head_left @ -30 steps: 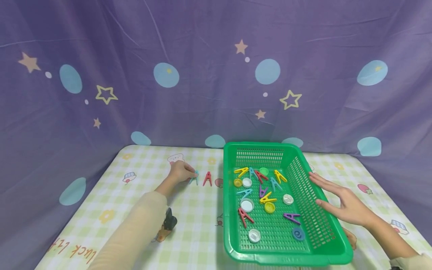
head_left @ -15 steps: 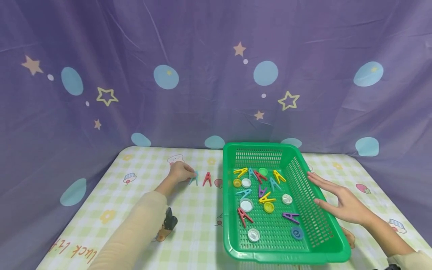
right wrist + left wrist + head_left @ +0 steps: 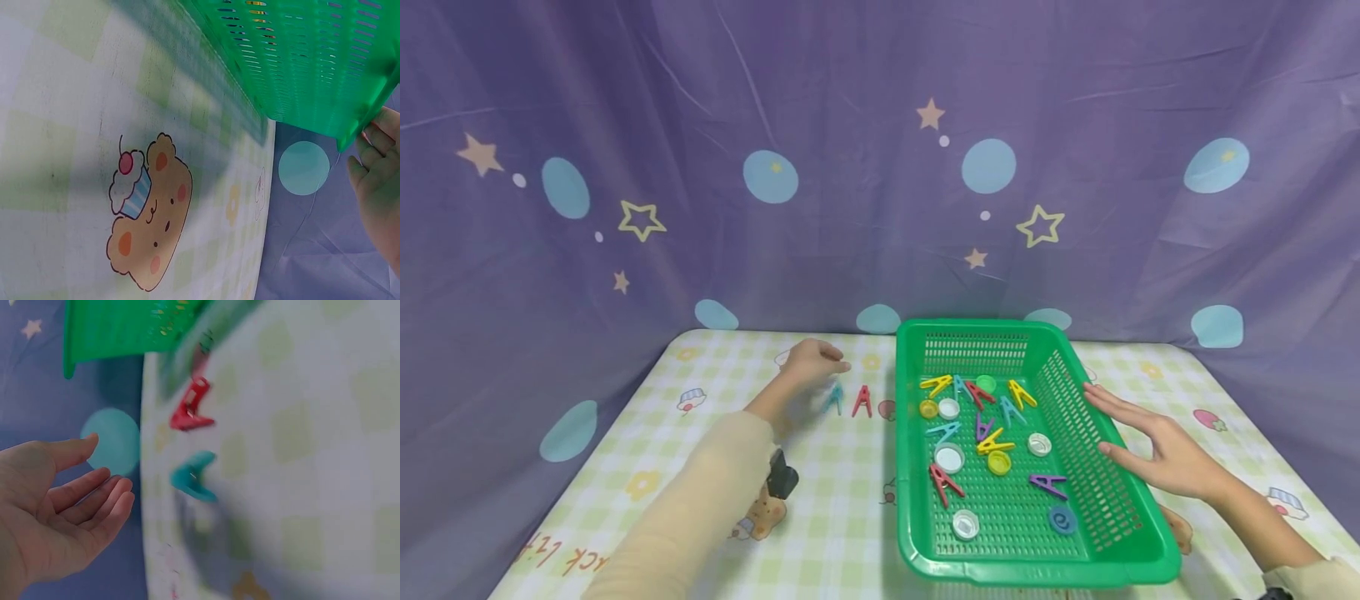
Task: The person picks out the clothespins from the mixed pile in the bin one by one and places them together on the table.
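Observation:
My left hand (image 3: 811, 364) hovers just above a light blue clothespin (image 3: 833, 398) on the table, its fingers loosely bent and holding nothing. To the right of that clothespin lies a red clothespin (image 3: 862, 401). The left wrist view shows the palm and relaxed fingers apart from both the teal clothespin (image 3: 194, 477) and the red one (image 3: 192, 406). My right hand (image 3: 1165, 454) rests with extended fingers on the right rim of a green plastic basket (image 3: 1037, 572). Seen from the right wrist, its fingertips (image 3: 369, 147) touch the outside of the basket's rim.
Inside the basket lie several clothespins, such as a purple one (image 3: 1048, 484) and a yellow one (image 3: 1022, 392), among several bottle caps, including a blue cap (image 3: 1062, 520). A checked cloth (image 3: 820, 542) covers the table. Behind it hangs a purple curtain (image 3: 850, 242).
My left hand has let go of the light blue clothespin and lifted up and away from it. The clothespin stays beside the red one. My right hand keeps its place on the basket rim.

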A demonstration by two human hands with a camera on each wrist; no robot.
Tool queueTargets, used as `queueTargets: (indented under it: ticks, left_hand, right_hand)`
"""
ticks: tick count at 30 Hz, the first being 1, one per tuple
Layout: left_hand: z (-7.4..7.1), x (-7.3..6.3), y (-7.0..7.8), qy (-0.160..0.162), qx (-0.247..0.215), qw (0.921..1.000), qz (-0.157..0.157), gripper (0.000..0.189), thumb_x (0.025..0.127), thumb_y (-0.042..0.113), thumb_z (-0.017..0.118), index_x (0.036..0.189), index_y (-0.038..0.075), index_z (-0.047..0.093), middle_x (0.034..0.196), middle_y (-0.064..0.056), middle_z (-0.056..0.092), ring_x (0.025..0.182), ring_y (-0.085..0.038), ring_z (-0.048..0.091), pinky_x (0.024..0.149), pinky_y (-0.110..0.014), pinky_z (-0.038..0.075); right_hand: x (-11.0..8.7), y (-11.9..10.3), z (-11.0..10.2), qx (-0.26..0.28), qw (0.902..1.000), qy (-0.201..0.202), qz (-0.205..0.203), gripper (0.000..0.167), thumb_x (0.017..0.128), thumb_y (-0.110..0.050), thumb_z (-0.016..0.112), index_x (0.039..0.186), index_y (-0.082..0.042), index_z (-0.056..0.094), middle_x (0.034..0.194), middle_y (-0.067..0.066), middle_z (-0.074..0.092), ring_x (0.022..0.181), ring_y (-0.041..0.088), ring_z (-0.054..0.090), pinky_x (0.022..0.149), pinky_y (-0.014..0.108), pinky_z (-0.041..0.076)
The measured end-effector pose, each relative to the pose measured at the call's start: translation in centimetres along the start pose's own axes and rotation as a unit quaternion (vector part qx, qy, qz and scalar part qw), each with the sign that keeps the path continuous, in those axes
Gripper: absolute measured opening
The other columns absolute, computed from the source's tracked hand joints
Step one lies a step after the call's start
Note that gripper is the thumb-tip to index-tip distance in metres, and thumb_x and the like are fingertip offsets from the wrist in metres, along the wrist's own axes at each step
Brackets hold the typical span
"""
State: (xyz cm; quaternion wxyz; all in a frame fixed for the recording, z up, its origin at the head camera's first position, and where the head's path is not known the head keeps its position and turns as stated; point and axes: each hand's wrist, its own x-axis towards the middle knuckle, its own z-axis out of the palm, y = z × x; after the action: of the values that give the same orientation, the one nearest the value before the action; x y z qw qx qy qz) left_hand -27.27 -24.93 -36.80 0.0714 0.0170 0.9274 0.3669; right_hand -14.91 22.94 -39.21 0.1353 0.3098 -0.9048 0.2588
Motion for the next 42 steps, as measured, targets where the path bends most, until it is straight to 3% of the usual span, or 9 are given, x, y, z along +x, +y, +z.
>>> queueTargets:
  ticks: [8, 14, 20, 28, 31, 33, 36, 38, 42]
  left_hand:
    - [0.2, -0.1, 4.8, -0.012, -0.007, 0.9986, 0.052, 0.037, 0.09, 0.027, 0.067, 0.12, 0.005, 0.065, 0.12, -0.014, 0.067, 0.114, -0.029, 0.061, 0.096, -0.04, 0.053]
    - [0.8, -0.1, 9.3, -0.038, 0.01, 0.9944, 0.098, 0.039, 0.09, 0.027, 0.068, 0.122, 0.006, 0.065, 0.121, -0.011, 0.067, 0.114, -0.026, 0.061, 0.093, -0.038, 0.054]
    - [1.8, -0.3, 13.2, -0.074, 0.043, 0.9867, 0.138, 0.035, 0.089, 0.026, 0.069, 0.118, 0.008, 0.067, 0.121, -0.009, 0.068, 0.114, -0.024, 0.061, 0.094, -0.035, 0.054]
    - [4.3, 0.0, 16.9, -0.131, 0.128, 0.9677, 0.173, 0.027, 0.089, 0.019, 0.069, 0.111, 0.005, 0.071, 0.123, -0.008, 0.068, 0.12, -0.024, 0.059, 0.101, -0.036, 0.051]
    - [5.7, 0.5, 17.9, -0.146, 0.17, 0.9608, 0.164, 0.019, 0.087, 0.021, 0.07, 0.101, 0.009, 0.075, 0.113, -0.001, 0.072, 0.111, -0.018, 0.063, 0.095, -0.029, 0.053]
    - [6.5, 0.8, 18.4, -0.171, 0.192, 0.9567, 0.137, 0.012, 0.087, 0.021, 0.07, 0.085, 0.009, 0.073, 0.091, 0.001, 0.071, 0.088, -0.013, 0.064, 0.08, -0.024, 0.054]
    - [7.7, 1.1, 18.9, -0.225, 0.207, 0.9482, 0.085, 0.023, 0.088, 0.019, 0.069, 0.069, 0.011, 0.06, 0.07, 0.002, 0.057, 0.066, -0.01, 0.053, 0.066, -0.022, 0.05]
    - [8.4, 1.2, 19.1, -0.273, 0.201, 0.94, 0.038, 0.021, 0.091, 0.016, 0.065, 0.072, 0.008, 0.058, 0.076, -0.003, 0.06, 0.068, -0.013, 0.056, 0.07, -0.023, 0.053]
    - [9.7, 1.0, 19.7, -0.339, 0.235, 0.9101, -0.042, 0.018, 0.094, 0.018, 0.062, 0.104, 0.004, 0.067, 0.12, -0.008, 0.065, 0.1, -0.016, 0.064, 0.085, -0.024, 0.054]
  right_hand:
    - [0.0, 0.1, 0.1, -0.001, 1.0, 0.002, 0.003, 0.068, 0.083, -0.007, 0.071, 0.145, -0.009, 0.043, 0.15, 0.017, 0.042, 0.141, -0.013, 0.024, 0.1, -0.006, 0.019]
    - [0.0, 0.1, 0.1, 0.0, 1.0, 0.003, 0.001, 0.068, 0.083, -0.006, 0.071, 0.145, -0.008, 0.042, 0.15, 0.019, 0.042, 0.14, -0.013, 0.025, 0.1, -0.006, 0.019]
    - [0.0, 0.1, 0.1, -0.001, 1.0, 0.004, 0.002, 0.068, 0.083, -0.006, 0.071, 0.145, -0.008, 0.043, 0.15, 0.018, 0.042, 0.14, -0.013, 0.025, 0.1, -0.006, 0.018]
    - [-0.1, 0.1, 0.2, 0.001, 1.0, 0.005, 0.0, 0.068, 0.083, -0.006, 0.071, 0.144, -0.008, 0.043, 0.15, 0.019, 0.042, 0.14, -0.013, 0.025, 0.1, -0.006, 0.018]
    - [-0.2, 0.1, 0.1, 0.001, 1.0, 0.006, 0.003, 0.068, 0.083, -0.007, 0.071, 0.144, -0.008, 0.043, 0.15, 0.018, 0.042, 0.14, -0.013, 0.025, 0.1, -0.006, 0.018]
    - [-0.2, 0.1, 0.1, 0.002, 1.0, 0.007, 0.004, 0.068, 0.083, -0.007, 0.071, 0.144, -0.009, 0.043, 0.151, 0.016, 0.042, 0.14, -0.013, 0.025, 0.1, -0.006, 0.018]
    - [-0.2, 0.0, 0.0, 0.003, 1.0, 0.009, -0.002, 0.067, 0.083, -0.007, 0.071, 0.144, -0.008, 0.043, 0.152, 0.014, 0.042, 0.14, -0.012, 0.026, 0.101, -0.006, 0.019]
    - [-0.2, 0.0, 0.0, 0.002, 0.9999, 0.01, -0.004, 0.067, 0.083, -0.007, 0.071, 0.144, -0.009, 0.043, 0.152, 0.012, 0.041, 0.14, -0.012, 0.026, 0.101, -0.005, 0.018]
    - [-0.1, 0.0, 0.0, 0.004, 0.9999, 0.01, -0.002, 0.068, 0.083, -0.007, 0.071, 0.145, -0.009, 0.043, 0.153, 0.011, 0.041, 0.14, -0.012, 0.027, 0.101, -0.005, 0.019]
